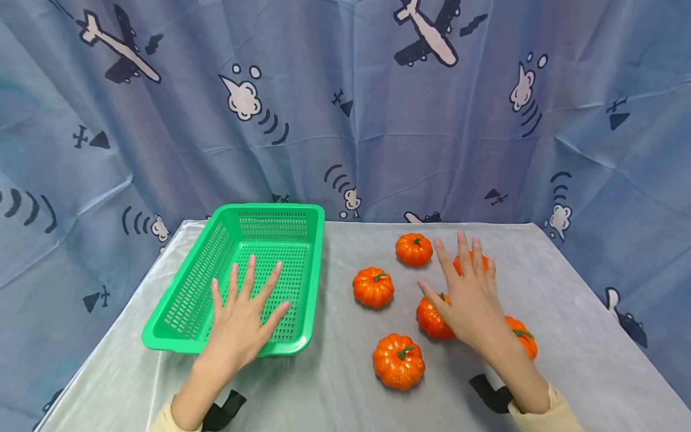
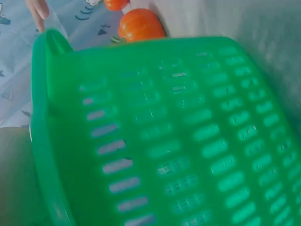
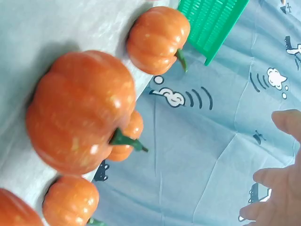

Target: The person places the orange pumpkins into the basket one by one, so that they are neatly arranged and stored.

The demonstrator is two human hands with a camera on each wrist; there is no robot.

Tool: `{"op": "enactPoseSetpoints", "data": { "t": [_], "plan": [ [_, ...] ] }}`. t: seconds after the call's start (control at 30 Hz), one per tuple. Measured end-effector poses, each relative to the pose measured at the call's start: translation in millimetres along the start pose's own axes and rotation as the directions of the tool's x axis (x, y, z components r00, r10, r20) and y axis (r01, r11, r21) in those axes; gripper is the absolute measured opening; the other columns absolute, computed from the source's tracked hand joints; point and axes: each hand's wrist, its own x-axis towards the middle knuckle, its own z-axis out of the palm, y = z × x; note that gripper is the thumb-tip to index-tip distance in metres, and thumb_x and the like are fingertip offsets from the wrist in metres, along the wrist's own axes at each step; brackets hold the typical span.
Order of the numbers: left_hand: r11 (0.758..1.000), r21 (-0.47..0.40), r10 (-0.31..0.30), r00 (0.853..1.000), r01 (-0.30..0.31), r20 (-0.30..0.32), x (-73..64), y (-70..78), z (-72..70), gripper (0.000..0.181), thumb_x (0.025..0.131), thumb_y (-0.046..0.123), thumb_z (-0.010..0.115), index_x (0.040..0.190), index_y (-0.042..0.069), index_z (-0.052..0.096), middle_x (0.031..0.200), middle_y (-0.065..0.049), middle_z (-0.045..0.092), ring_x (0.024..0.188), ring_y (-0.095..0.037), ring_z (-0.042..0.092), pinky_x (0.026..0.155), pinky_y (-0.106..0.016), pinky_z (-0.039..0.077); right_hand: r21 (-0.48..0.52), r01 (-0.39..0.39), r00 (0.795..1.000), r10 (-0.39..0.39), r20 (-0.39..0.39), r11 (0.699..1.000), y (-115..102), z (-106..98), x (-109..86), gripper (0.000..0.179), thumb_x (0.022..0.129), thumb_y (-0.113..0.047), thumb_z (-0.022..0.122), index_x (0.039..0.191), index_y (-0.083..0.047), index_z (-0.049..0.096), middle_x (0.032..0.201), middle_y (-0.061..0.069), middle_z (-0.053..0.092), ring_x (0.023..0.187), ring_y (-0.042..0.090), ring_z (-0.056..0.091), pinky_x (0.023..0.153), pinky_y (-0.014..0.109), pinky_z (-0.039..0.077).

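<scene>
My left hand [image 1: 237,327] is held over the near part of a green plastic basket [image 1: 318,270], its fingers straight and spread. The basket has slotted walls and fills most of the left wrist view. My right hand [image 1: 472,300], also spread wide, is above a group of small orange pumpkins with green stems. One pumpkin [image 1: 433,318] lies partly hidden under its thumb side, another pumpkin [image 1: 462,264] behind its fingers, and a third pumpkin [image 1: 522,337] beside the wrist. In the right wrist view, a large pumpkin [image 3: 80,113] appears close, apart from the fingers [image 3: 282,193]. Neither hand holds anything.
More pumpkins lie between the basket and my right hand: a far pumpkin [image 1: 414,249], a middle pumpkin [image 1: 373,287] and a near pumpkin [image 1: 398,362]. A pale cloth covers the table [image 1: 583,348]. Behind it hangs a blue curtain [image 1: 302,168] printed with planes.
</scene>
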Motion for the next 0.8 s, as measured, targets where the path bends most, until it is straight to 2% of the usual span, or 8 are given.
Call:
{"op": "enactPoseSetpoints", "data": {
  "t": [0.2, 0.3, 0.43, 0.6, 0.8],
  "plan": [
    [0.994, 0.106, -0.003, 0.999, 0.006, -0.032, -0.7, -23.8, -12.7, 0.070, 0.094, 0.059, 0.043, 0.154, 0.036, 0.015, 0.159, -0.015, -0.001, 0.142, -0.041, -0.008, 0.105, -0.066, -0.007, -0.011, -0.028, 1.000, 0.028, 0.013, 1.000, 9.8, -3.9, -4.1, 0.077, 0.095, -0.045, 0.052, 0.155, -0.012, 0.017, 0.158, 0.023, -0.006, 0.141, 0.045, -0.009, 0.106, 0.066, -0.005],
    [0.989, 0.149, -0.018, 0.999, 0.025, -0.050, -4.4, -45.2, -21.2, 0.074, 0.092, 0.060, 0.045, 0.154, 0.037, 0.011, 0.159, -0.016, -0.004, 0.142, -0.042, -0.008, 0.105, -0.066, -0.009, -0.011, -0.047, 0.999, 0.047, 0.026, 0.999, 16.6, -6.2, -7.9, 0.078, 0.095, -0.046, 0.051, 0.155, -0.012, 0.015, 0.157, 0.024, -0.008, 0.141, 0.045, -0.013, 0.105, 0.065, -0.010],
    [0.976, 0.210, -0.050, 0.997, 0.062, -0.063, -11.4, -81.0, -33.8, 0.081, 0.089, 0.064, 0.046, 0.154, 0.038, 0.005, 0.159, -0.017, -0.007, 0.141, -0.045, -0.008, 0.104, -0.068, -0.010, -0.017, -0.073, 0.997, 0.073, 0.033, 0.997, 25.3, -9.1, -14.4, 0.080, 0.095, -0.047, 0.050, 0.155, -0.012, 0.012, 0.156, 0.025, -0.011, 0.139, 0.045, -0.017, 0.104, 0.064, -0.014],
    [0.962, 0.251, -0.105, 0.994, 0.106, -0.017, -11.8, -120.8, -42.6, 0.089, 0.086, 0.070, 0.044, 0.154, 0.036, -0.003, 0.156, -0.019, -0.018, 0.139, -0.047, -0.015, 0.101, -0.070, -0.013, -0.044, -0.114, 0.992, 0.116, 0.044, 0.992, 36.9, -11.7, -20.8, 0.081, 0.095, -0.050, 0.049, 0.155, -0.009, 0.011, 0.155, 0.027, -0.012, 0.138, 0.045, -0.020, 0.103, 0.063, -0.016],
    [0.965, 0.234, -0.131, 0.991, 0.119, 0.038, -8.4, -149.5, -40.1, 0.095, 0.083, 0.072, 0.047, 0.153, 0.035, -0.006, 0.154, -0.020, -0.024, 0.137, -0.047, -0.019, 0.099, -0.071, -0.015, -0.052, -0.140, 0.987, 0.143, 0.070, 0.989, 43.3, -7.9, -23.8, 0.082, 0.095, -0.050, 0.049, 0.155, -0.010, 0.010, 0.154, 0.029, -0.013, 0.137, 0.046, -0.021, 0.102, 0.063, -0.018]
  ]
}}
